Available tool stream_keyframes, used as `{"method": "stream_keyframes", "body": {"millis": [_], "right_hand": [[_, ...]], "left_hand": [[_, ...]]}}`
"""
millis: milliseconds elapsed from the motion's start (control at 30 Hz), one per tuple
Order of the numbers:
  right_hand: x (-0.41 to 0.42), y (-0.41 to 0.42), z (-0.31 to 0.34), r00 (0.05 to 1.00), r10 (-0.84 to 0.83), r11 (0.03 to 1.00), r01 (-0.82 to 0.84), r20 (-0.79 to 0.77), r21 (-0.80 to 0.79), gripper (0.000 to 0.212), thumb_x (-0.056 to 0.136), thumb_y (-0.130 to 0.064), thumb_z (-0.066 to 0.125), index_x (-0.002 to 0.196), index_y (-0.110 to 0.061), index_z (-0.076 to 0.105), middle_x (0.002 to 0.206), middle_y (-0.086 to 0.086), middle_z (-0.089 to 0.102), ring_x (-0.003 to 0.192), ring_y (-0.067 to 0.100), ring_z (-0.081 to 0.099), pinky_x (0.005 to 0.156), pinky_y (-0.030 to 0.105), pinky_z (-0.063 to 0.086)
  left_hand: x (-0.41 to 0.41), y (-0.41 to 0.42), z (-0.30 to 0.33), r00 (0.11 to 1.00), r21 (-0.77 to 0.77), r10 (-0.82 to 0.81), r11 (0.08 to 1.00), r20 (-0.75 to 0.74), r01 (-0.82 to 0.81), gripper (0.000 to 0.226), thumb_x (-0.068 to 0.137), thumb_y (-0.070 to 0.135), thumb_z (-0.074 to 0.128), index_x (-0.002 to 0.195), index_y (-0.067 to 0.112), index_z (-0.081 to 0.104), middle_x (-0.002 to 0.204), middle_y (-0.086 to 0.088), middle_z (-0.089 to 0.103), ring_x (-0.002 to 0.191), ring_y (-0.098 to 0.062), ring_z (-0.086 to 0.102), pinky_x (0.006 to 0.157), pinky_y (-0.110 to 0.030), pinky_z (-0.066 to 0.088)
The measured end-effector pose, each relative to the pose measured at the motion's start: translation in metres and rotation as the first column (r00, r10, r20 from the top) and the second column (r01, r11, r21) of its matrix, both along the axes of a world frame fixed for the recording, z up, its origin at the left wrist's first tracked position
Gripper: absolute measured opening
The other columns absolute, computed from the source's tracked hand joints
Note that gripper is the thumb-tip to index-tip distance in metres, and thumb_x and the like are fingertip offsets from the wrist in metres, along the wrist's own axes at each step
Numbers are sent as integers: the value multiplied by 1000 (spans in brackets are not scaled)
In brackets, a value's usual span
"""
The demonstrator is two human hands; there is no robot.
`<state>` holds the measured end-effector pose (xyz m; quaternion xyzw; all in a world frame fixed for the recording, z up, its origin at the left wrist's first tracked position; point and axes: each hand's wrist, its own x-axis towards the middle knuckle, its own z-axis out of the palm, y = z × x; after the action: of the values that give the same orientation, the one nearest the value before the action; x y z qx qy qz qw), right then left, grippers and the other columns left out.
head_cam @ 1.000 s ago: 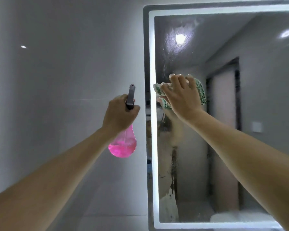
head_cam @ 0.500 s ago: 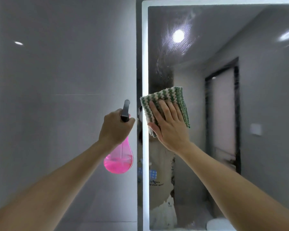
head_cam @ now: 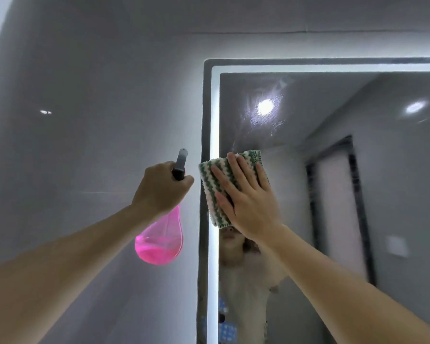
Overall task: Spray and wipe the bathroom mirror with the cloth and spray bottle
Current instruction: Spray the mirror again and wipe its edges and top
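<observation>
Wiping step: right hand (head_cam: 248, 197), fingers flat, presses green-and-white zigzag woven cloth (head_cam: 215, 184) on lit-edged wall mirror (head_cam: 333, 194); left hand (head_cam: 159, 187) grips pink translucent spray bottle (head_cam: 159, 242); next, probably upward over droplets.

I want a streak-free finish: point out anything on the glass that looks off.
A smeary patch of droplets and streaks sits on the mirror around the reflected ceiling light, above the cloth pressed by the right hand. It looks unwiped.

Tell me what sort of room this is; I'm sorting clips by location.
Probably a bathroom: a wall mirror with a lit border, glossy grey wall tiles, and a doorway reflected in the glass. No sink or tap shows.
</observation>
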<state>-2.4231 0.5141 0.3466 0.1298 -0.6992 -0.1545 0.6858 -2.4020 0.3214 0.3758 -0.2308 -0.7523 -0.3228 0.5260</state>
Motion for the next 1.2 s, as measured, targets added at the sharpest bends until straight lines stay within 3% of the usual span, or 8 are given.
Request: {"method": "stream_keyframes", "body": {"millis": [133,267,367,467,733,933,1200], "right_hand": [[-1,-14,52,999,-32,999,33,29,-39,55,97,-45,19,145,-25,36,152,11,32,141,28,28,115,45,8],[-2,-23,96,995,-48,996,55,91,-71,68,87,-53,-7,150,-34,8,159,4,4,147,21,0,112,37,-17],[-5,-31,124,996,-34,994,42,78,-106,67,85,-55,-10,150,-37,0,160,1,-3,146,18,-6,113,37,-16],[-6,-37,152,995,-25,989,39,98,-143,54,98,-51,8,150,-38,-2,159,0,-7,146,16,-9,114,38,-15],[-3,-37,223,992,-50,984,69,115,-164,54,100,-49,13,150,-37,-3,159,-1,-10,146,17,-10,116,40,-13],[3,-22,234,989,-65,987,84,135,-136,53,100,-50,10,149,-37,-6,159,-1,-11,145,16,-11,117,40,-11],[22,63,226,989,-67,940,108,134,-325,54,98,-53,10,148,-41,-6,159,-6,-11,145,13,-11,116,37,-13]], "left_hand": [[3,3,49,1000,4,10,1000,-11,-10,17,86,20,49,72,10,49,48,-1,35,46,-15,33,54,-30,36],[1,4,80,1000,61,-3,998,7,2,30,86,22,50,61,5,48,50,-3,37,46,-16,33,47,-27,29],[-2,4,99,1000,104,-24,994,12,22,37,85,22,51,53,10,36,51,-2,37,46,-15,31,45,-25,26],[-2,3,118,998,131,-55,990,-7,56,38,82,20,52,51,12,30,50,-1,33,45,-15,27,45,-26,24],[-4,2,144,997,152,-74,986,-10,75,35,80,22,53,52,11,34,49,-1,36,45,-16,30,46,-26,25],[2,22,156,998,97,-58,993,-26,60,34,83,26,52,55,11,38,53,-3,39,48,-16,33,46,-26,27],[18,37,169,999,105,51,993,-11,-50,26,82,30,52,72,6,55,66,-5,53,52,-14,43,47,-25,29]]}}
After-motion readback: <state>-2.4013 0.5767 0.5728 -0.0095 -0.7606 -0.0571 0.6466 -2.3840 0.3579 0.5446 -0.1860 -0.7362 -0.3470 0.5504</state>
